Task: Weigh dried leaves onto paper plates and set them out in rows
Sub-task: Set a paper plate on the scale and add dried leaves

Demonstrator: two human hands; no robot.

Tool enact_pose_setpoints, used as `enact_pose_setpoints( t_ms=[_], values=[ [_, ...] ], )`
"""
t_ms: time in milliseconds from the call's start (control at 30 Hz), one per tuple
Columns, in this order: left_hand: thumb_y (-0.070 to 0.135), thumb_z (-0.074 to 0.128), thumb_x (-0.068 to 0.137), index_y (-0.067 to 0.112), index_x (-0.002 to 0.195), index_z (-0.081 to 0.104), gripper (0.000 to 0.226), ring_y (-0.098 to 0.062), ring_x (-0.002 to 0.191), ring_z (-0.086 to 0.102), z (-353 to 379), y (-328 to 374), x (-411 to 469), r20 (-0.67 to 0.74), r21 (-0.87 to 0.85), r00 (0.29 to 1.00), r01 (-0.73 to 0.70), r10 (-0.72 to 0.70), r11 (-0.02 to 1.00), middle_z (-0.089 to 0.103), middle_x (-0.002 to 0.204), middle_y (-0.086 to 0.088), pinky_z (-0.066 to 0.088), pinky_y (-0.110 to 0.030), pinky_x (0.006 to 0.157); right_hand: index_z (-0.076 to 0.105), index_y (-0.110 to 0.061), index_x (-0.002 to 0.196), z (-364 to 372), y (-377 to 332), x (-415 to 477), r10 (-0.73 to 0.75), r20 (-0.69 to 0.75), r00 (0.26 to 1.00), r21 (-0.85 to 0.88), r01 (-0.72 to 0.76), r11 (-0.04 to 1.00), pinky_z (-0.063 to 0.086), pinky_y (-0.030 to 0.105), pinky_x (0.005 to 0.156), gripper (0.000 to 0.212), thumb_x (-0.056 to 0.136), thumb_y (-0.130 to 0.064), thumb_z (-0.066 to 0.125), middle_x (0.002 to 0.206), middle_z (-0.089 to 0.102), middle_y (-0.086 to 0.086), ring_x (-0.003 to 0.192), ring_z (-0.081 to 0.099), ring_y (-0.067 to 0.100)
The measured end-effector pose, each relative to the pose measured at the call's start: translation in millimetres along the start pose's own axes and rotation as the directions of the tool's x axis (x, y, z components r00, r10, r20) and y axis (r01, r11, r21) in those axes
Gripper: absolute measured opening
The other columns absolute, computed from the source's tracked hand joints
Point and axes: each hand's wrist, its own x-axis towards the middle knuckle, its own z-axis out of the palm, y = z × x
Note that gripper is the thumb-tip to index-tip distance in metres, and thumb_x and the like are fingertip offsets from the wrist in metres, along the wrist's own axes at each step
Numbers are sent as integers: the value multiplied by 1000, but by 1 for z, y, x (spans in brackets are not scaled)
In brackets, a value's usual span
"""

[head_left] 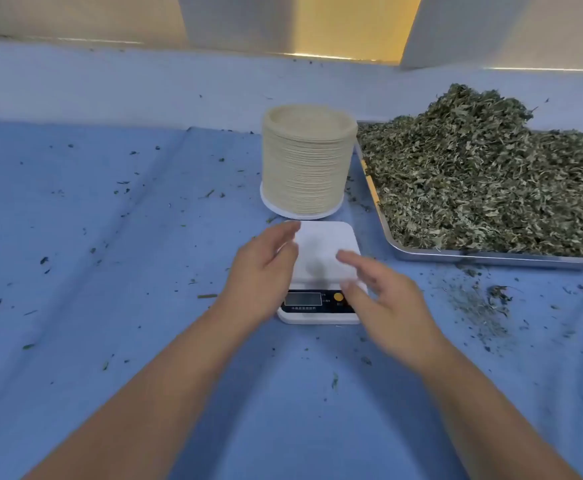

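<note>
A small white digital scale (pixel 324 251) sits on the blue cloth in the middle, its platform bare and its display dark. My left hand (pixel 262 271) hovers at the scale's left edge with fingers apart, holding nothing. My right hand (pixel 390 306), blurred, is over the scale's front right corner, fingers spread and empty. Behind the scale stands a tall stack of beige paper plates (pixel 305 164). A large heap of dried green leaves (pixel 491 181) fills a metal tray (pixel 491 259) at the right.
Blue cloth (pixel 110 237) covers the table, wrinkled and littered with leaf crumbs; a denser scatter of leaf bits (pixel 480 303) lies in front of the tray. White panels and a wall stand along the far edge.
</note>
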Motion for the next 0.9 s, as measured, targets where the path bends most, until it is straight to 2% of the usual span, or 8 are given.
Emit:
enact_pose_setpoints(
  t_ms=[133, 200, 267, 400, 567, 633, 733, 900],
  values=[
    [10, 43, 102, 24, 145, 56, 47, 12, 96, 58, 18, -10, 28, -64, 63, 993, 99, -95, 993, 57, 98, 27, 36, 1, 74, 50, -27, 147, 9, 17, 52, 37, -94, 995, -196, -55, 979, 27, 4, 104, 45, 102, -29, 56, 152, 46, -16, 136, 41, -8],
    [12, 41, 101, 29, 143, 54, 48, -2, 102, 61, 21, -23, 29, -64, 35, 994, 96, -93, 995, 62, 101, 21, 41, -16, 81, 44, -29, 151, 10, 33, 57, 43, -24, 999, -192, -47, 980, 22, 2, 105, 52, 101, -30, 58, 161, 33, -17, 140, 24, -14],
    [17, 42, 101, 34, 147, 49, 50, 8, 102, 58, 21, -31, 29, -32, 13, 996, 79, -79, 997, 62, 104, 26, 41, -19, 85, 38, -37, 153, 3, 44, 56, 49, 108, 993, -110, -37, 993, 23, -5, 99, 63, 97, -27, 65, 164, 19, -24, 138, 13, -25],
    [27, 42, 107, 34, 160, 30, 55, 41, 89, 38, 25, -35, 28, 36, 75, 996, 75, -77, 994, 47, 100, 42, 29, 9, 76, 31, -43, 154, -10, 46, 56, 59, 217, 974, -63, -47, 997, 21, 35, 125, 88, 85, -12, 78, 166, 9, -24, 150, 9, -8],
    [31, 38, 109, 34, 163, 25, 55, 9, 122, 48, 27, -30, 30, 9, 52, 997, 80, -80, 995, 50, 143, 23, 29, -9, 98, 18, -57, 153, -14, 42, 56, 65, 290, 955, -78, -44, 996, 20, 40, 125, 101, 86, -11, 77, 166, 4, -24, 152, 6, -5],
    [31, 38, 109, 33, 163, 26, 55, 17, 118, 49, 27, -31, 30, 8, 39, 997, 81, -82, 996, 56, 129, 26, 32, -10, 97, 14, -61, 152, -13, 41, 57, 69, 298, 952, -111, -37, 993, 18, 35, 125, 104, 86, -12, 77, 166, 1, -26, 150, 1, -10],
    [30, 39, 109, 32, 161, 34, 52, 32, 86, 48, 27, -32, 30, -3, 9, 996, 94, -94, 996, 55, 99, 30, 36, 0, 81, 16, -62, 151, -11, 39, 55, 101, 268, 958, -77, -83, 994, 25, 36, 123, 105, 78, -17, 77, 164, 5, -30, 150, 10, -8],
    [29, 40, 110, 29, 159, 39, 49, 34, 91, 46, 26, -32, 30, -27, -33, 993, 117, -118, 993, 53, 102, 33, 36, -15, 94, 27, -41, 155, -15, 37, 52, 88, 252, 964, 224, -147, 963, 37, 32, 113, 95, 69, -12, 55, 155, 37, -25, 139, 38, -7]
  ],
)
